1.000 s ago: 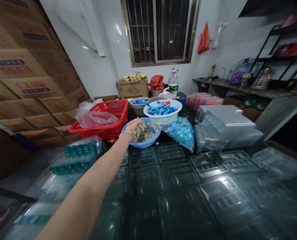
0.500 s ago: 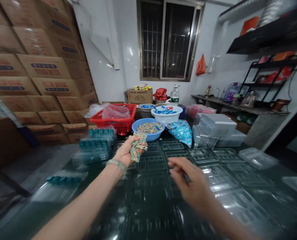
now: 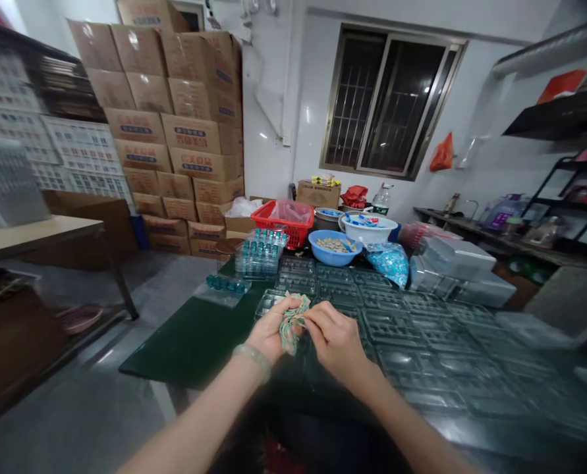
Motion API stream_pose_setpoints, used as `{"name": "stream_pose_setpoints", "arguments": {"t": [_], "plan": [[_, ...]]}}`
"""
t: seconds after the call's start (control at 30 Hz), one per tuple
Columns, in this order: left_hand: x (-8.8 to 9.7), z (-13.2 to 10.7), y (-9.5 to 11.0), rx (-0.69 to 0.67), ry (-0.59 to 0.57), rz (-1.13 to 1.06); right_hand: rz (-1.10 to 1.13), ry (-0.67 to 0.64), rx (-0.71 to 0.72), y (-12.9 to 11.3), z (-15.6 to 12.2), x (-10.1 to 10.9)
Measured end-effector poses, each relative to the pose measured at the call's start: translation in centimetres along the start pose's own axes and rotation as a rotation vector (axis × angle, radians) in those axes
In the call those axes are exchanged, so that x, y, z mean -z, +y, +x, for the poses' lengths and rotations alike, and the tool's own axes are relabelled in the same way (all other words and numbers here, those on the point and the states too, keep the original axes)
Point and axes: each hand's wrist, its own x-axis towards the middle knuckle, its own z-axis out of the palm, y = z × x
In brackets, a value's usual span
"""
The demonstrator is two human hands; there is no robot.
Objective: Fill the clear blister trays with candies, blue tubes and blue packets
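A bunch of small flat green-and-pink packets (image 3: 293, 325) is gripped in my left hand (image 3: 269, 332), which has a pale bangle at the wrist. My right hand (image 3: 337, 339) is at the bunch's right side, thumb and fingers pinched on the edge of a packet. Below and beyond both hands, rows of clear plastic compartment trays (image 3: 394, 327) lie on the dark green table (image 3: 189, 339). Past them stands a blue basin (image 3: 333, 259) holding many similar small packets.
Behind are a red basket (image 3: 283, 227), a white basin (image 3: 369, 232) of blue packets and a bag of blue packets (image 3: 388, 263). Stacked trays with teal pieces (image 3: 261, 257) stand left. Clear boxes (image 3: 458, 257) are piled right. Cartons (image 3: 189, 135) rise at back left.
My right hand has come across to the left and now meets the packets in my left hand. My left hand has drawn nearer. The view has swung left.
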Motion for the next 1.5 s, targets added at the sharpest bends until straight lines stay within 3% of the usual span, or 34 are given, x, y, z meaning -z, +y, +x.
{"name": "stream_pose_setpoints", "arguments": {"t": [0.2, 0.37, 0.43, 0.53, 0.67, 0.83, 0.97, 1.3, 1.4, 1.5], "plan": [[1.6, -0.5, 0.6, -0.004, -0.027, -0.036, 0.053, 0.012, 0.039, -0.7, 0.7, -1.5], [3.5, 1.0, 1.4, 0.023, -0.044, -0.091, 0.308, 0.196, -0.259, 0.0, 1.7, -0.6], [4.3, 1.7, 2.0, 0.04, -0.057, -0.126, 0.353, 0.145, -0.316, 0.3, 1.8, -0.6], [5.0, 2.5, 2.5, 0.062, -0.086, -0.183, 0.359, -0.012, -0.232, 0.7, 1.6, -2.0], [5.2, 3.1, 2.6, 0.09, -0.109, -0.226, 0.326, -0.033, -0.175, 1.2, 1.3, -5.1], [5.8, 3.4, 2.5, 0.045, -0.062, -0.261, 0.321, -0.01, -0.251, 1.5, 1.5, -7.1], [6.3, 3.7, 2.5, 0.026, -0.048, -0.291, 0.307, 0.029, -0.301, 1.3, 1.5, -7.8], [6.4, 4.4, 2.1, 0.057, -0.113, -0.362, 0.26, 0.183, -0.208, 1.5, 0.6, -9.1], [6.7, 4.5, 2.1, 0.061, -0.147, -0.381, 0.378, 0.262, -0.278, 1.5, 0.5, -8.7], [7.0, 4.3, 2.3, 0.065, -0.177, -0.395, 0.455, 0.291, -0.435, 1.6, 0.7, -7.8]]}}
